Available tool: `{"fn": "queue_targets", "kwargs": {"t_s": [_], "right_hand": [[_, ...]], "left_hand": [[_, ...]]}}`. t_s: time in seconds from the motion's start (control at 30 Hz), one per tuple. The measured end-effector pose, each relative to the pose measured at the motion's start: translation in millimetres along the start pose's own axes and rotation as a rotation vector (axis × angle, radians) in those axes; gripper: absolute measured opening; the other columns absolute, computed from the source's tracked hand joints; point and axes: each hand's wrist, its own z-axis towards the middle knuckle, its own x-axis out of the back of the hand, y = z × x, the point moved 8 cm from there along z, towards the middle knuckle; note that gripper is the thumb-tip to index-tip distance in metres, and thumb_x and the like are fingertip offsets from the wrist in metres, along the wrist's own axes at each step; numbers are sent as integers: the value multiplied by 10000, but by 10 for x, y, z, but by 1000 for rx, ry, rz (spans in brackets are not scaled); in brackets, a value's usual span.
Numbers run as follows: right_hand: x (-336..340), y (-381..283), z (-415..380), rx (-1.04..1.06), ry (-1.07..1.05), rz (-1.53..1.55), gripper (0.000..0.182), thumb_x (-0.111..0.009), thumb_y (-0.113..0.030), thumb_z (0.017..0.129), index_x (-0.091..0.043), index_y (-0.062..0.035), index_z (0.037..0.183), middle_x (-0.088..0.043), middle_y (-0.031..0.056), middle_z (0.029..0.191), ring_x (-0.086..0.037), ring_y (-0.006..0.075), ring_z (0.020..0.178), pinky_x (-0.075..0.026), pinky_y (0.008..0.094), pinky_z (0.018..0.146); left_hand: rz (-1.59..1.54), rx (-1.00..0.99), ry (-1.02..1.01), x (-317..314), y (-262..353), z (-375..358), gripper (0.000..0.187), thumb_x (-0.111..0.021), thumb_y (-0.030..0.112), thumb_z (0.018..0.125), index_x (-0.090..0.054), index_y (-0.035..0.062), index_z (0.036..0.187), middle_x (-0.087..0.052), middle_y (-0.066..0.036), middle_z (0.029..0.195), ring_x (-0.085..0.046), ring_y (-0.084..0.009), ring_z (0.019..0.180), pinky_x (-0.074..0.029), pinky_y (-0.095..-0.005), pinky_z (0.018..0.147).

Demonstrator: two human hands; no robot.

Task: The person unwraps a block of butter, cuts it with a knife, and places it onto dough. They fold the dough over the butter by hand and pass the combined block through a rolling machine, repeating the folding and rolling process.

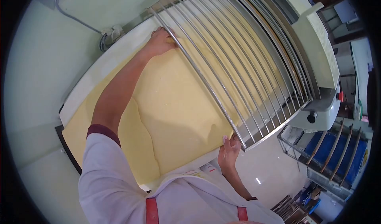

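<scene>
A wide, pale yellow dough sheet [178, 101] lies on the white belt of a dough sheeter and runs under its metal bar guard [222, 53]. Another layer of dough [131, 144] shows beneath it at the left, with a wavy edge between them. My left hand [162, 41] reaches across to the far edge of the sheet, fingers curled round it beside the guard's first bar. At the near edge, my right hand [229, 152] has its thumb up against the dough by the guard's lower corner. Its other fingers are partly hidden.
The sheeter's housing [317, 45], with a red button [340, 96] and a dark knob [312, 117], stands to the right. A rack with blue trays [337, 152] is at the lower right over a shiny floor. A cable [75, 17] hangs on the wall behind.
</scene>
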Motion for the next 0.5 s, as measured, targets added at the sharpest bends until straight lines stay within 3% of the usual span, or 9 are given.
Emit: {"fn": "queue_targets", "kwargs": {"t_s": [0.13,0.23,0.33,0.43,0.5], "right_hand": [[-166,-26,62,-227,-10,138,423,-611,-4,869,-457,30,1261,-595,134,1183,-609,224,1061,-507,342,928],[-194,77,101,-327,-124,165,467,-606,-26,870,-431,8,1302,-584,131,1213,-605,229,1079,-511,362,930],[-344,91,-39,-389,-228,258,489,-616,-49,867,-428,-2,1316,-582,122,1223,-606,227,1074,-512,366,923],[-501,78,-394,-427,-320,304,493,-638,-63,859,-441,-2,1308,-590,115,1210,-612,233,1063,-514,357,916],[-624,75,-621,-423,-378,284,502,-656,-69,850,-445,3,1300,-595,116,1196,-613,235,1060,-510,352,916]], "left_hand": [[-241,40,-210,-19,18,-20,491,-798,226,723,-633,37,1145,-654,-142,1096,-599,-272,1074,-443,-361,945],[-73,-19,-292,-12,-32,62,493,-788,223,737,-633,38,1168,-664,-140,1102,-601,-259,1063,-435,-343,947],[-143,-21,-476,107,154,17,458,-778,229,746,-650,22,1134,-680,-134,1035,-598,-231,1038,-440,-338,918],[-3,137,-497,413,252,-193,431,-769,233,754,-662,1,1102,-689,-126,990,-610,-210,970,-457,-331,850],[-124,199,-444,545,114,-373,410,-759,250,765,-663,-15,1063,-682,-91,914,-616,-188,851,-468,-312,764]]}}
